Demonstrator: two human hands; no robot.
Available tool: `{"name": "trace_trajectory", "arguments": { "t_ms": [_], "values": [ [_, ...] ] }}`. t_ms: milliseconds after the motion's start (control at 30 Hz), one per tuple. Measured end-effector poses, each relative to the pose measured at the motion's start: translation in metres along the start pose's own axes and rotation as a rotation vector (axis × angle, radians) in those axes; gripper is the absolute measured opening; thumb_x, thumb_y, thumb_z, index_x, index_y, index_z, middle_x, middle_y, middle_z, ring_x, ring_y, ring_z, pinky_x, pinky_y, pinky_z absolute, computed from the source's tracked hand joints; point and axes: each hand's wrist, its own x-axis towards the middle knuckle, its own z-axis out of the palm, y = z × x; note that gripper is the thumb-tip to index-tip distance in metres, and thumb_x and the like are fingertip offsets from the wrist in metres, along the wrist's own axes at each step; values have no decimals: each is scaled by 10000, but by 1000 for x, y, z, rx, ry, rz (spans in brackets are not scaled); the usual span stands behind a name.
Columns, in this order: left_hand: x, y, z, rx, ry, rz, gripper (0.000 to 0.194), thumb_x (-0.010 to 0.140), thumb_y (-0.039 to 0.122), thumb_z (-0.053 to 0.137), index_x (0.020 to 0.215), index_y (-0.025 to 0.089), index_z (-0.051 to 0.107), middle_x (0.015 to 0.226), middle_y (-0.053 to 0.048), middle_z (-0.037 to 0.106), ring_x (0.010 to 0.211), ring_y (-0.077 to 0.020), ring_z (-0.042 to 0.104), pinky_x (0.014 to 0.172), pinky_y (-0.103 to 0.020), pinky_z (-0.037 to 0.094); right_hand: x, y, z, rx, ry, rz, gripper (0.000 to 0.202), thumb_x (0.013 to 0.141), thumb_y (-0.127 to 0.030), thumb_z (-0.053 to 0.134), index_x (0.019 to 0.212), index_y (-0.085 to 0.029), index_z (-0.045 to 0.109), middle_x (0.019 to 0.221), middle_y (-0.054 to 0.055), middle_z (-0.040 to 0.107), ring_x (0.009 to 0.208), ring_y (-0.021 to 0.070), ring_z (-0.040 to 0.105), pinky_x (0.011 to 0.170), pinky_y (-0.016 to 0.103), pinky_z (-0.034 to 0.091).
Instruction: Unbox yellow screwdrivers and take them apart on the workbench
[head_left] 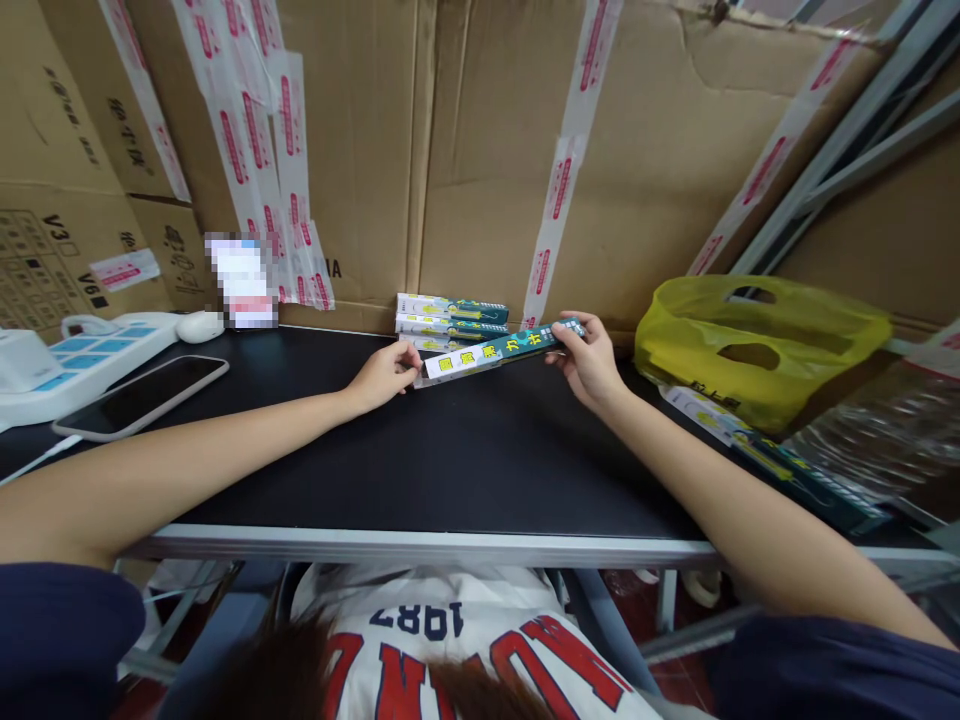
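A long, narrow white and green box with yellow lettering is held just above the black table, its right end tilted slightly up. My left hand pinches its white left end between thumb and fingers. At the green right end, my right hand is closed with the thumb on top and fingers beneath. Right behind the held box, several similar boxes lie stacked against the cardboard; the held box partly hides them.
On the left of the black table are a phone, a white power strip and a white mouse. To the right stand a yellow plastic bag, more similar boxes and a clear bottle. Large cardboard rises behind.
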Motion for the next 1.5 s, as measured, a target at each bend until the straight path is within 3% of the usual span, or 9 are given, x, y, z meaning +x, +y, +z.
{"name": "trace_trajectory", "arguments": {
  "t_ms": [167,333,467,667,767,933,1033,1300,1500],
  "values": [
    [-9,14,0,295,29,275,142,758,142,501,767,181,638,1014,-44,619,903,-155,600,686,-236,504,-2,-9,2,8,-3,-52,401,640,-383,754,949,-256,532,855,-30,504,658,80,552,479,183,517],
    [-15,22,2,354,25,361,195,779,149,474,777,190,665,1110,-53,601,987,-169,589,748,-259,509,-1,-8,0,-55,14,-92,386,669,-404,727,961,-267,516,875,-23,513,699,108,580,502,222,537],
    [-14,18,2,429,-14,324,257,807,194,474,911,222,707,1182,-44,595,1049,-188,586,822,-297,509,-2,-12,1,-51,34,-104,382,667,-396,730,955,-269,514,879,-18,512,707,118,579,502,240,538],
    [-11,12,3,488,-41,211,204,802,261,517,799,220,717,1152,-38,625,1002,-205,610,854,-318,512,-3,-15,2,-54,63,-117,381,666,-418,733,940,-275,510,887,-17,508,683,113,560,499,248,546],
    [-10,11,2,486,-33,211,223,799,284,542,922,230,720,1143,-37,637,997,-208,614,863,-322,511,-3,-14,2,-56,56,-116,385,674,-439,729,938,-277,501,892,-18,510,671,108,558,499,244,549],
    [-5,6,0,317,-23,151,233,835,318,522,862,207,725,1023,-53,678,922,-203,631,839,-324,515,-4,-12,3,-11,70,-78,402,664,-479,727,908,-270,485,879,-26,518,650,96,563,456,208,529],
    [-3,3,1,197,-67,113,187,777,318,594,843,197,720,952,-47,675,843,-188,641,797,-311,524,-6,-11,5,7,81,-53,418,646,-490,740,889,-262,487,850,-31,527,669,103,578,460,200,530],
    [-2,2,0,55,-205,70,147,656,286,709,783,227,753,1034,-38,679,936,-193,644,861,-324,520,-10,-13,8,-25,124,-27,461,620,-547,755,832,-255,468,784,-38,506,648,102,564,482,204,528],
    [1,6,-3,-75,-258,40,185,695,334,671,769,181,742,1045,-62,671,948,-204,643,896,-344,504,-10,-12,9,10,136,-18,503,592,-564,770,830,-250,457,797,-43,510,659,98,574,522,222,556]
  ]
}}
